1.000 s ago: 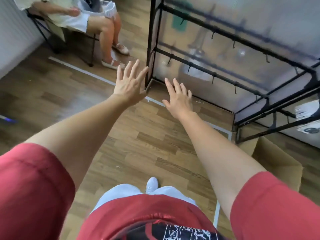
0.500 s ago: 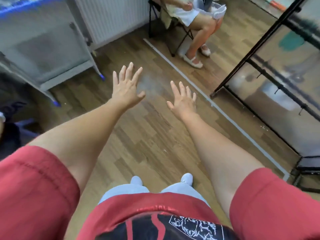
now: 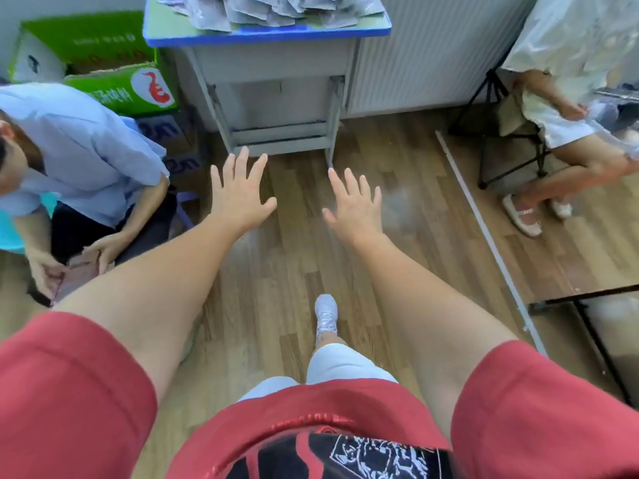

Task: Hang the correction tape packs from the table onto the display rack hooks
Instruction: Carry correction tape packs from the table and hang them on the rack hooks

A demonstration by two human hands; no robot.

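– Wooden floor (image 3: pixel 297 257) below, tabletop (image 3: pixel 266 38) straight ahead. Where are the packs (image 3: pixel 276 10)?
– Heaped on it, right up to its front edge and spread left to right along that edge. The rack (image 3: pixel 587 305) is only a corner low on my right, and I can't see its hooks.
– Hands?
– My left hand (image 3: pixel 238 198) and right hand (image 3: pixel 356 205) are both out, palms down. The fingers (image 3: pixel 241 167) are spread straight and hold nothing, short of the tabletop.
– Which reaches first?
– The packs lie ahead and above both. I judge the left a touch nearer, lined up with the heap's middle; the right points toward the right front corner.
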